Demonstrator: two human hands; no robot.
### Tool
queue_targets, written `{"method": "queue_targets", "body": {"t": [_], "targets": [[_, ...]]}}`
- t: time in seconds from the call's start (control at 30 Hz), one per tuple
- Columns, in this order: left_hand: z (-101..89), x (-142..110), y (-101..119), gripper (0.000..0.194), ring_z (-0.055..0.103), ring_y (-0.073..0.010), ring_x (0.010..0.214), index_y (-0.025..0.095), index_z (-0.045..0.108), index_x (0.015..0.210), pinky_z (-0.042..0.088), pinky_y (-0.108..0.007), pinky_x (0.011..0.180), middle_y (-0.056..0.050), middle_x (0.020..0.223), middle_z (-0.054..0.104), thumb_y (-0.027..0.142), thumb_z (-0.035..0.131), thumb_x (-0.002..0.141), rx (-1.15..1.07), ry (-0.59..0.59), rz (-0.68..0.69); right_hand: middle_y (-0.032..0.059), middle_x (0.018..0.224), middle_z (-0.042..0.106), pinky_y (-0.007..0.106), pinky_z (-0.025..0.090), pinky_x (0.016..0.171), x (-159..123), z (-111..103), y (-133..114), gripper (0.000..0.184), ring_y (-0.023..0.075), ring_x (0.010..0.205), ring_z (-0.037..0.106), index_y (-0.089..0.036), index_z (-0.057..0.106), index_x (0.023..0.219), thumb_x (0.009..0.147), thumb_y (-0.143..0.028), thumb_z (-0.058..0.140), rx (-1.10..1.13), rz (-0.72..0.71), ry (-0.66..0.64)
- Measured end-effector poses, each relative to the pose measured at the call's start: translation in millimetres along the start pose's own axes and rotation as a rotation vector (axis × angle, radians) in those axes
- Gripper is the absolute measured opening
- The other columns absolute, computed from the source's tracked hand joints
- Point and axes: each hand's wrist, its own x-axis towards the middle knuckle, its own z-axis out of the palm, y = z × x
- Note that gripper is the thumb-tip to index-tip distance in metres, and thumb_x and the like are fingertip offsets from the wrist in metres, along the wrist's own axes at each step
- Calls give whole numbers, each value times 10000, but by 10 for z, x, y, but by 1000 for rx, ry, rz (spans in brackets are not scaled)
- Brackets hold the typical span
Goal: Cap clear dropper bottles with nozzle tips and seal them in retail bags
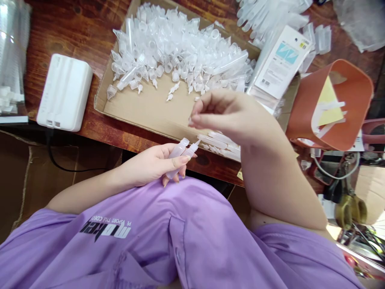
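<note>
My left hand (pixel 167 160) is closed around two small translucent plastic dropper bottles, held side by side above my lap. One bottle (pixel 178 147) shows a plain round neck; the other, a dropper bottle with a pointed nozzle (pixel 192 149), tapers to a thin tip. Over the front edge of the cardboard tray (pixel 144 122), my right hand (pixel 218 114) is closed in a pinch. Something tiny and pale may sit at its fingertips, too small to name. Just below that hand, several finished-looking nozzle bottles (pixel 213 141) lie in the tray's near right corner.
Clear caps and nozzles (pixel 180 44) are heaped along the tray's back. On the left stands a white power bank (pixel 64 92) with a black cable. An orange bin (pixel 309 104) with paper scraps and a labelled packet (pixel 281 60) are at the right. Plastic tubes (pixel 264 16) lie behind.
</note>
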Motion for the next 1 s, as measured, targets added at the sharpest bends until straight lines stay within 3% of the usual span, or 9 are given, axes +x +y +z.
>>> {"method": "queue_targets", "body": {"t": [0.2,0.4,0.7,0.8,0.9,0.97,1.0], "targets": [[32,34,92,301,493,-65,534,152,554,771,395,-178,480,19,663,574,421,606,895,175,-47,-25,0,700,687,252,514,531,-450,101,107,235,132,601,634,-207,651,781,727,-389,790,255,69,-17],[74,36,111,281,472,-71,526,162,553,746,362,-194,497,30,631,552,393,588,903,286,-17,-67,13,714,707,266,562,593,-496,129,133,285,143,634,665,-198,671,762,716,-442,810,239,65,-3],[21,-36,111,273,490,-83,583,157,551,700,415,-220,617,44,623,533,352,619,880,294,29,-28,39,755,734,233,550,601,-490,266,123,214,127,648,675,-175,658,747,747,-341,794,247,51,-35],[-46,-85,104,262,490,-77,579,151,560,697,420,-209,603,44,621,533,332,644,867,247,59,9,36,761,737,235,550,613,-409,294,75,211,129,655,684,-176,654,752,755,-339,787,247,49,-65],[-142,-152,71,272,492,-67,550,145,561,721,414,-191,529,32,643,559,351,645,877,115,47,54,37,773,739,265,557,645,-143,263,-58,213,147,684,695,-175,677,811,794,-377,741,161,23,-261],[-224,-202,21,267,523,-70,554,137,584,800,435,-185,499,16,693,594,382,658,875,-11,34,91,44,823,740,294,555,705,161,270,-170,207,161,742,694,-173,702,893,845,-373,676,-33,-71,-300],[-269,-228,-12,270,546,-75,567,131,604,868,456,-185,499,6,722,613,392,672,867,-74,24,99,50,864,737,313,547,750,337,298,-223,193,169,788,690,-172,711,935,873,-340,636,-185,-143,-244]]}}
